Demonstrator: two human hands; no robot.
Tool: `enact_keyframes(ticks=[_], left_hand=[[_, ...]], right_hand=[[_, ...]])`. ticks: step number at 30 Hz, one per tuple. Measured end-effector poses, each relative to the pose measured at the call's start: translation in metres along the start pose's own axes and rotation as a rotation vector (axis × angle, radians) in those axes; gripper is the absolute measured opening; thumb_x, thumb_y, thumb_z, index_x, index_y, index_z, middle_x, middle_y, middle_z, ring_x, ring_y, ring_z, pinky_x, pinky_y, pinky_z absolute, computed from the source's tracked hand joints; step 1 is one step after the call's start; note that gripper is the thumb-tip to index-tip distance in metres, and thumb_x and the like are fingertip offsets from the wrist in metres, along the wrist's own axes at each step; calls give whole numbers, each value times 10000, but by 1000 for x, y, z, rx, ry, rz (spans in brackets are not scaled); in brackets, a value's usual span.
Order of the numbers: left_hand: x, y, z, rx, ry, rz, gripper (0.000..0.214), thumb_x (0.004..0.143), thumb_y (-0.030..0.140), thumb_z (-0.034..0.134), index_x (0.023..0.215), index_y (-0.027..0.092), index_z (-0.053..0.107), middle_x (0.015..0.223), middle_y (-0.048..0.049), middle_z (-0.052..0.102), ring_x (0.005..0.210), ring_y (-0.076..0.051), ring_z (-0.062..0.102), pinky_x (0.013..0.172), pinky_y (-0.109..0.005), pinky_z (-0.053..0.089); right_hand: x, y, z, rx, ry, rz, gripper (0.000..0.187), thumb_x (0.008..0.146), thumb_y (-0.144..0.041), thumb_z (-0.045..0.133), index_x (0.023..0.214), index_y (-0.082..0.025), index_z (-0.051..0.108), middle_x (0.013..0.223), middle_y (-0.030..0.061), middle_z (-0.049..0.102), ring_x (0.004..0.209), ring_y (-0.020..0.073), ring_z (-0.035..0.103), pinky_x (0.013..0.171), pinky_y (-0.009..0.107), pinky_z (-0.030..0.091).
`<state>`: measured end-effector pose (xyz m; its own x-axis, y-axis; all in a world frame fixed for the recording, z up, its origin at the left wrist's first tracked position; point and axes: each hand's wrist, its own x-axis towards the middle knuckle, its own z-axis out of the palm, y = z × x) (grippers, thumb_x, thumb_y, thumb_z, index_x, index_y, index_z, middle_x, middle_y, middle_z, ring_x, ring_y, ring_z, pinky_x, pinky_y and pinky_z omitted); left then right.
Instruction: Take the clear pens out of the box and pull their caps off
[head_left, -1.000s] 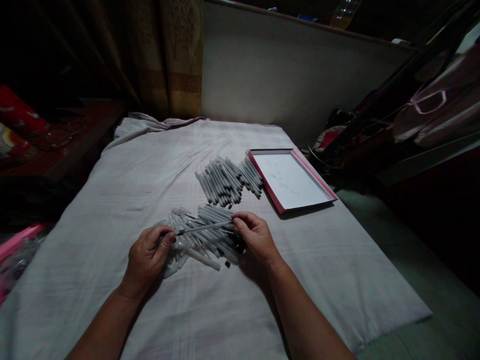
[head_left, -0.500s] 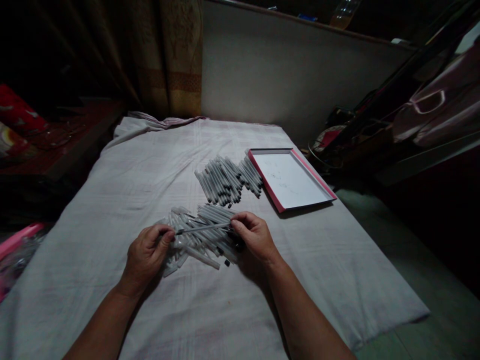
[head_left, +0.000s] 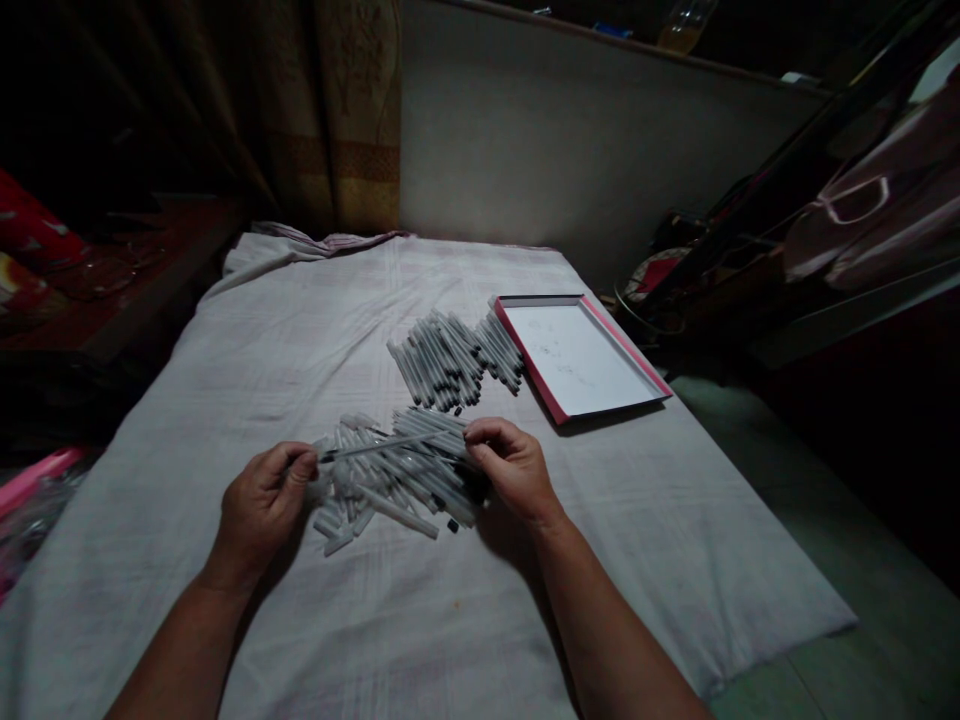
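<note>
A loose heap of clear plastic pen barrels and parts (head_left: 390, 480) lies on a white cloth (head_left: 420, 620) in front of me. My left hand (head_left: 259, 505) pinches the left tip of a thin dark pen refill (head_left: 375, 445) that runs to my right hand (head_left: 506, 468). My right hand is closed at the heap's right edge, gripping the refill's other end, which seems to sit in a clear barrel. Farther back lies a tidier pile of pens (head_left: 454, 360) with dark tips.
A shallow pink-rimmed box lid (head_left: 581, 360) with a white inside rests beside the far pile at the right. A white wall stands behind, a curtain at the back left. Bags and dark clutter fill the right side. The cloth's right edge drops to the floor.
My left hand has drawn away to the left, and a longer stretch of the thin refill now shows between the two hands. The right hand has stayed put.
</note>
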<state>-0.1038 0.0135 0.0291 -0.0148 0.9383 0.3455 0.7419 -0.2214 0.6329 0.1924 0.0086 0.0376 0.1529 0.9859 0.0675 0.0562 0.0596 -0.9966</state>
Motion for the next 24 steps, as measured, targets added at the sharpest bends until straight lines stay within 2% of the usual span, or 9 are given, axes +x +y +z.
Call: enact_keyframes(ticks=[3, 7, 10, 12, 15, 18, 21, 24], left_hand=[[2, -4, -5, -5, 16, -44, 339, 919, 551, 482, 810, 260, 617, 671, 10, 666, 651, -189, 641, 619, -290, 500], [2, -3, -4, -32, 0, -34, 336, 905, 545, 493, 799, 254, 621, 654, 12, 659, 642, -185, 638, 606, -289, 498], [2, -1, -3, -38, -5, -30, 331, 897, 538, 500, 794, 250, 625, 651, 13, 657, 634, -182, 637, 607, -292, 503], [1, -2, -2, -43, -13, -18, 330, 896, 541, 500, 798, 254, 630, 657, 11, 661, 633, -183, 639, 604, -295, 505], [0, -4, -1, -56, -35, -2, 316, 898, 539, 499, 819, 267, 639, 687, 0, 680, 666, -195, 660, 607, -297, 518], [0, -6, 1, -65, -48, 13, 311, 892, 546, 508, 826, 273, 640, 724, -17, 703, 694, -207, 678, 613, -301, 531], [2, -8, -3, -50, -37, 13, 341, 880, 577, 506, 817, 271, 641, 707, -14, 702, 674, -205, 675, 609, -301, 528], [8, -14, -15, 6, 45, -83, 375, 864, 601, 512, 834, 253, 648, 690, 8, 693, 626, -182, 648, 604, -288, 516]], right_hand=[[-2, 0, -1, -163, -57, -67, 90, 756, -291, 687, 772, -243, 761, 807, 42, 754, 726, 203, 655, 719, 348, 521], [-6, 2, 0, -471, -150, -306, 114, 796, -225, 663, 775, -258, 770, 842, 61, 770, 874, 238, 681, 865, 392, 508], [-7, 1, 1, -561, -150, -359, 128, 821, -228, 650, 800, -251, 774, 878, 77, 769, 896, 243, 681, 861, 387, 510], [-7, 1, 1, -510, -118, -331, 126, 833, -266, 659, 853, -239, 781, 890, 82, 769, 874, 238, 681, 848, 380, 517], [-6, 1, 5, -333, -57, -195, 188, 833, -336, 676, 938, -226, 787, 896, 70, 774, 788, 213, 673, 777, 351, 531], [-6, 3, 9, -159, -45, -51, 190, 803, -369, 685, 840, -213, 787, 803, 45, 765, 695, 190, 650, 683, 315, 518], [-4, 4, 6, -88, -17, 25, 178, 758, -377, 706, 758, -211, 770, 720, 30, 739, 653, 181, 621, 644, 307, 493], [1, 4, -4, -90, 61, 48, 161, 721, -381, 721, 713, -222, 743, 678, 21, 703, 649, 185, 595, 654, 319, 488]])
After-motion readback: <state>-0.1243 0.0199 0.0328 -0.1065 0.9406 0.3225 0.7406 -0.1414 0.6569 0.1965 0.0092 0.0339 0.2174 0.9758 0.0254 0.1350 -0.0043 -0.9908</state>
